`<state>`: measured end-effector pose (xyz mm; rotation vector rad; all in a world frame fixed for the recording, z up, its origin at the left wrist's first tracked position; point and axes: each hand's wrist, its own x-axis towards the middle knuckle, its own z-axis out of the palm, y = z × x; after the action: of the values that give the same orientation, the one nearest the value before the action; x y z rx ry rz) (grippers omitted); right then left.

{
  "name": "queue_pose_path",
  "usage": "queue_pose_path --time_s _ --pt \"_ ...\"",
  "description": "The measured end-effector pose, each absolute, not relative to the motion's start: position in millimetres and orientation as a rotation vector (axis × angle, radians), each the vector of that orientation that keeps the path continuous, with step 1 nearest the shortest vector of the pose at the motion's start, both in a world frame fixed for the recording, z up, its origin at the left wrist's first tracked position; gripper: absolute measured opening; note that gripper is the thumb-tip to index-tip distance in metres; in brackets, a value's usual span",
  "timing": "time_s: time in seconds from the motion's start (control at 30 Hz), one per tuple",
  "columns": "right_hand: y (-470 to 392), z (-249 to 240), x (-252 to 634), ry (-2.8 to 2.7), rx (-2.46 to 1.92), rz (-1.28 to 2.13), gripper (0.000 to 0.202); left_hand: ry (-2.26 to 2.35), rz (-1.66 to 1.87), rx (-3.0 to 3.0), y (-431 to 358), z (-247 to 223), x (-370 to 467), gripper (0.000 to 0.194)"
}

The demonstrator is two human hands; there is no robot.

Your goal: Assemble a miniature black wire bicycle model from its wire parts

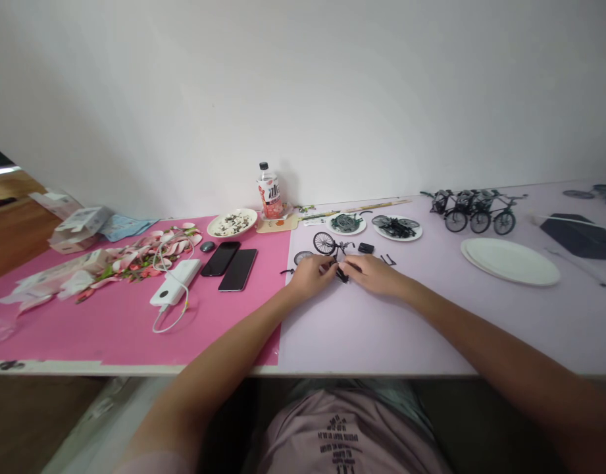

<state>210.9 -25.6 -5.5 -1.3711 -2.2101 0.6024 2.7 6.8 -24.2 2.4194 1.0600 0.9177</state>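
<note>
A small black model bicycle (pixel 341 248), only partly assembled, is between my two hands on the pale lilac table. Its spoked front wheel (pixel 324 243) stands up beyond the fingers. My left hand (pixel 310 275) is closed on it from the left, with thumb and fingers pinched together. From the right, my right hand (pixel 372 272) also pinches it. The fingers hide the exact gripping points. A second spoked wheel (pixel 303 257) lies flat just behind my left hand. Near my right hand lie a small black block (pixel 366 248) and a thin black part (pixel 388 260).
Two white plates hold dark green parts (pixel 346 224) and black parts (pixel 396 227). Several finished model bicycles (pixel 473 212) stand at right, behind white oval plates (pixel 510 261). Leftward are a bottle (pixel 270 194), two phones (pixel 237 270), a power bank (pixel 175 283) and artificial petals (pixel 145 253).
</note>
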Motion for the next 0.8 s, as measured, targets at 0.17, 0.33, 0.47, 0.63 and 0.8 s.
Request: queue_pose_path --time_s 0.17,0.33,0.47,0.63,0.8 --pt "-26.6 -6.3 210.9 -2.129 -1.391 0.604 0.029 1.104 0.936 2.399 5.7 -22.3 4.1 0.024" --pt "-27.8 -5.5 209.2 -2.060 -1.378 0.619 0.021 1.122 1.002 2.377 6.4 -24.0 4.5 0.021" --pt "-27.3 -6.5 208.3 -2.024 -1.323 0.602 0.020 1.152 1.057 2.366 7.3 -26.7 4.0 0.018" --pt "-27.6 -5.5 208.5 -2.006 -1.317 0.594 0.019 1.179 1.092 2.339 8.1 -29.0 3.6 0.018" --pt "-29.1 -2.3 209.7 -1.998 -1.328 0.605 0.019 1.193 1.090 2.319 7.8 -28.9 3.6 0.026"
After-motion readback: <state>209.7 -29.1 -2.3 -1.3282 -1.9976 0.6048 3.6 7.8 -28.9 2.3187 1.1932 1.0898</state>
